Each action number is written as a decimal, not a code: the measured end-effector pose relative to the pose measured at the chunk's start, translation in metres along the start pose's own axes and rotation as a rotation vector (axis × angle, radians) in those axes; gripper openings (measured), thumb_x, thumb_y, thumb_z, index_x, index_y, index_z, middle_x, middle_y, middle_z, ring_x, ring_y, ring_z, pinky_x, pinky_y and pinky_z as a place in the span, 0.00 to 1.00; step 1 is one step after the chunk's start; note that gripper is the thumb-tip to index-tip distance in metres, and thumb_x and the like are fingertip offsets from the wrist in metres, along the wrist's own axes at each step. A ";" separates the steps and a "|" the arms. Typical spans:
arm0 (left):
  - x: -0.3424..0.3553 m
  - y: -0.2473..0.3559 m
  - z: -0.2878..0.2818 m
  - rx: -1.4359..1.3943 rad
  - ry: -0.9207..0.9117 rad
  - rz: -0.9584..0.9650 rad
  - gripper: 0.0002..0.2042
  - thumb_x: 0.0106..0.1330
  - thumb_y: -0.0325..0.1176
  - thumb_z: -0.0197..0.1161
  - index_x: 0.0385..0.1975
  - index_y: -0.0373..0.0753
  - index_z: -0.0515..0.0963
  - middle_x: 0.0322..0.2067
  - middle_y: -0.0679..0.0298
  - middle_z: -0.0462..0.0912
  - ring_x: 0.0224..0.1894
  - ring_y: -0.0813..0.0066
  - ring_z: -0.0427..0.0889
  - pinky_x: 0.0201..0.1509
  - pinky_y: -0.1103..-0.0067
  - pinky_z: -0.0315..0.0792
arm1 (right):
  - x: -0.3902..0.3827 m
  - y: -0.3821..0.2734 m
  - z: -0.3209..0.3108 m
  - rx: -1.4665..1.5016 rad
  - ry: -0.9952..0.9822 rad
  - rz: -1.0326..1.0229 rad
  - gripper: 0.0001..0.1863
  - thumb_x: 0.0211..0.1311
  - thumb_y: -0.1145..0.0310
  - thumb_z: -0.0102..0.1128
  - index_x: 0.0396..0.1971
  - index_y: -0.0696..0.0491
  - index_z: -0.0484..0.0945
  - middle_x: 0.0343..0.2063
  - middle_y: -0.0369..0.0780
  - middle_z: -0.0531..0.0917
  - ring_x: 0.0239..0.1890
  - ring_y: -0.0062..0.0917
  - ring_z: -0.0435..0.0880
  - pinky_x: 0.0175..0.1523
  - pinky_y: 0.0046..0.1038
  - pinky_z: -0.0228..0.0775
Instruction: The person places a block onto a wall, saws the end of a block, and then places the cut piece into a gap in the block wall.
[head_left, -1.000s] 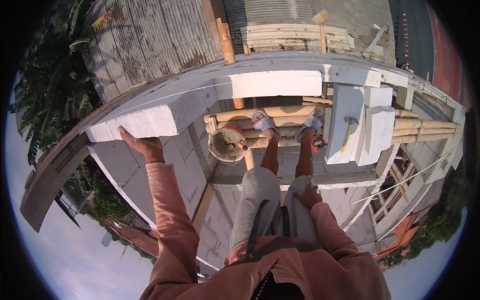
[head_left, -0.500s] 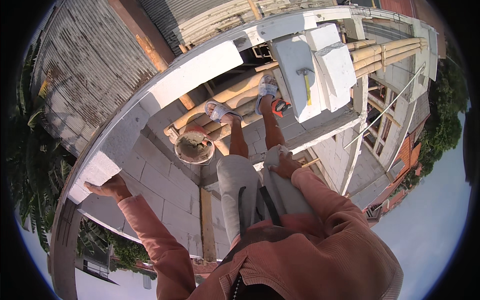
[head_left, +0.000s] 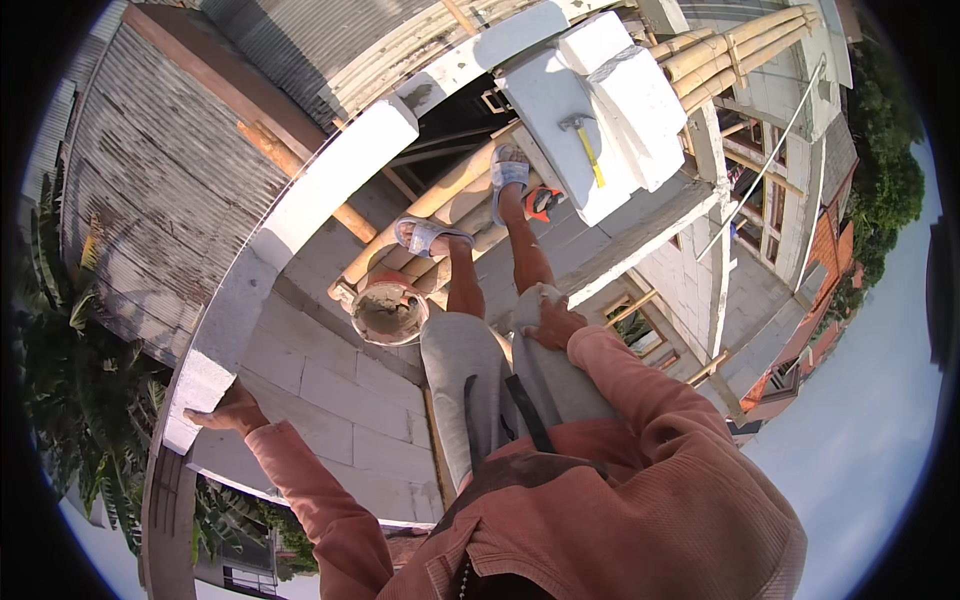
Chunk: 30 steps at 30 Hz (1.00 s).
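My left hand (head_left: 232, 410) is at the near end of a long row of white blocks (head_left: 215, 355) on top of the wall, with its thumb across the end face and its other fingers partly hidden. My right hand (head_left: 553, 322) rests on my bent right knee in grey trousers (head_left: 460, 365), fingers laid over the cloth. Nothing shows in that hand. Near my left foot stands a bucket (head_left: 362, 322) with grey mortar in it. A hammer (head_left: 590, 155) with a yellow handle lies on a white board-like block (head_left: 545, 105) ahead.
My sandalled feet stand on bamboo poles (head_left: 455, 190). An orange-and-black tool (head_left: 542, 203) lies beside my right foot. More white blocks (head_left: 635, 100) are stacked at the far right, by a bundle of bamboo (head_left: 740, 55). A corrugated roof (head_left: 140, 190) lies beyond the wall.
The view has turned and shifted, so the wall, hammer and blocks sit differently in it. Both hands keep their places, the left at the block's end and the right on my knee.
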<state>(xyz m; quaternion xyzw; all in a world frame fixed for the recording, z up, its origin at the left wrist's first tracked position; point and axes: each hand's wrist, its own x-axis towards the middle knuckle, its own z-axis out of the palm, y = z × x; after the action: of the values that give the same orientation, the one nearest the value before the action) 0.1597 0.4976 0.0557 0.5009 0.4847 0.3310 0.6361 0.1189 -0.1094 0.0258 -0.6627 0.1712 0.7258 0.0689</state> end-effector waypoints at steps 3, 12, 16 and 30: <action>0.001 0.003 0.000 0.018 -0.025 -0.016 0.39 0.63 0.66 0.54 0.68 0.45 0.68 0.66 0.54 0.71 0.69 0.45 0.67 0.70 0.39 0.58 | -0.003 -0.003 0.001 0.030 0.008 0.005 0.58 0.61 0.37 0.61 0.79 0.44 0.34 0.72 0.65 0.51 0.69 0.59 0.66 0.71 0.50 0.60; -0.012 0.004 0.007 0.085 -0.011 -0.005 0.41 0.59 0.68 0.56 0.68 0.47 0.67 0.67 0.58 0.70 0.70 0.46 0.65 0.70 0.38 0.56 | -0.001 0.000 0.004 0.041 0.012 0.012 0.59 0.60 0.37 0.62 0.78 0.45 0.32 0.73 0.64 0.50 0.70 0.58 0.64 0.72 0.50 0.59; -0.016 0.002 0.013 0.095 0.003 -0.002 0.41 0.58 0.68 0.58 0.68 0.47 0.68 0.66 0.58 0.70 0.70 0.47 0.64 0.70 0.38 0.56 | 0.002 0.006 0.005 0.017 0.025 0.001 0.61 0.59 0.35 0.61 0.78 0.46 0.33 0.73 0.64 0.48 0.71 0.59 0.62 0.73 0.52 0.56; -0.029 0.007 0.021 0.024 -0.005 -0.033 0.39 0.66 0.67 0.51 0.72 0.48 0.61 0.68 0.60 0.67 0.70 0.51 0.66 0.71 0.49 0.58 | -0.001 0.002 0.007 -0.049 0.056 0.020 0.57 0.61 0.38 0.61 0.78 0.49 0.40 0.73 0.62 0.52 0.68 0.60 0.67 0.71 0.48 0.63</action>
<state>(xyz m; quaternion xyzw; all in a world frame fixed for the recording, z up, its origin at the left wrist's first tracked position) 0.1709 0.4667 0.0716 0.5012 0.4950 0.3135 0.6368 0.1115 -0.1086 0.0271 -0.6826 0.1618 0.7115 0.0408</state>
